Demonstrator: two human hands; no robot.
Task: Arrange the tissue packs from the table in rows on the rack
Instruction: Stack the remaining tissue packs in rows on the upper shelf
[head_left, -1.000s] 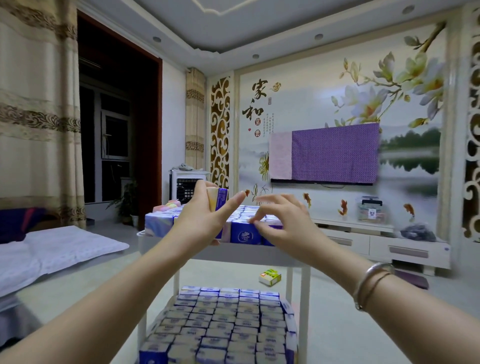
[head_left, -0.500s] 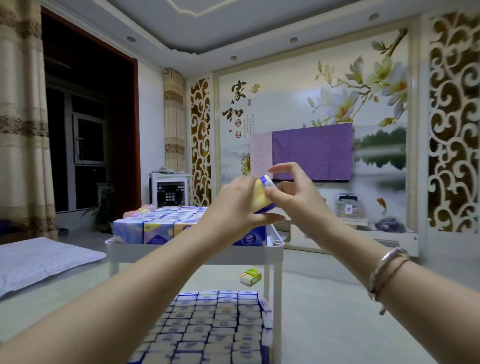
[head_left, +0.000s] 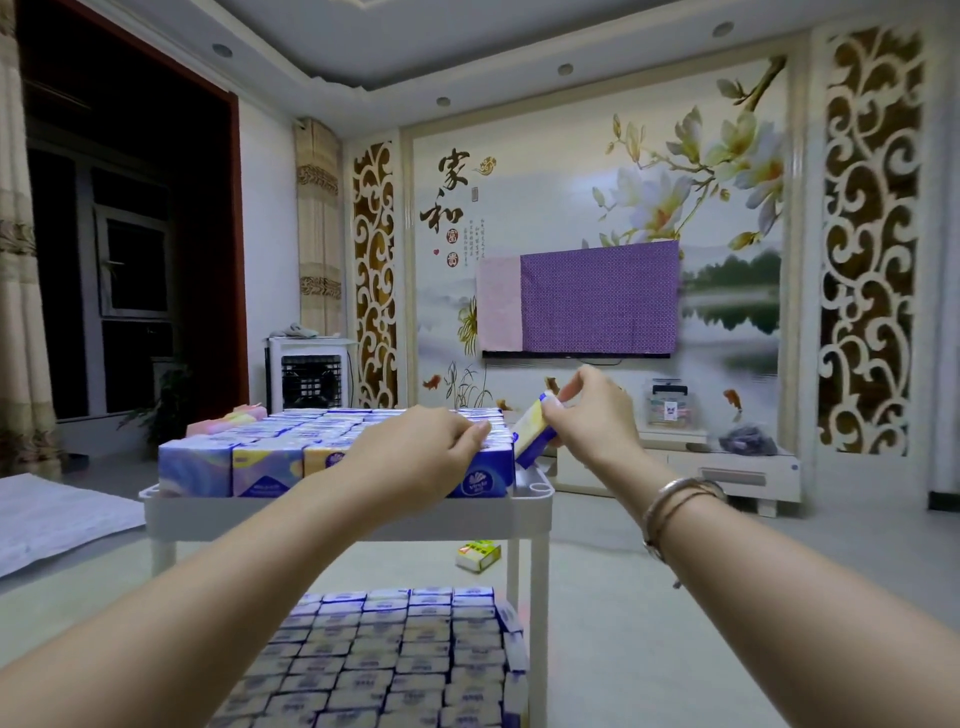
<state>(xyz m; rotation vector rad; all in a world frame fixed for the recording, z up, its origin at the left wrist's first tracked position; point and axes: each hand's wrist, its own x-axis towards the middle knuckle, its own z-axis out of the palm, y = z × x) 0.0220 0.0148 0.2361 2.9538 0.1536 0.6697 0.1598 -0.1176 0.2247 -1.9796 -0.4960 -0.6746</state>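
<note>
A white rack (head_left: 343, 512) stood in the middle of the room. Its top shelf was packed with upright tissue packs (head_left: 270, 460) in blue, purple and yellow wrappers, set in rows; a lower shelf (head_left: 514, 577) held a dense grid of more packs (head_left: 395, 654). The left hand (head_left: 415, 457) rested on the front right packs of the top shelf, its fingers curled over their upper edges. The right hand (head_left: 592, 415) pinched one yellow-and-blue tissue pack (head_left: 530, 434), grip clamped on its upper corner, holding it tilted just beside the right end of the top rows, above the shelf's corner. Bracelets (head_left: 675, 501) circled the right wrist. A small box (head_left: 478, 555) lay on the pale floor beyond the rack. A cloth-covered screen (head_left: 582, 299) hung on the floral mural wall above a low white cabinet (head_left: 727, 467).
</note>
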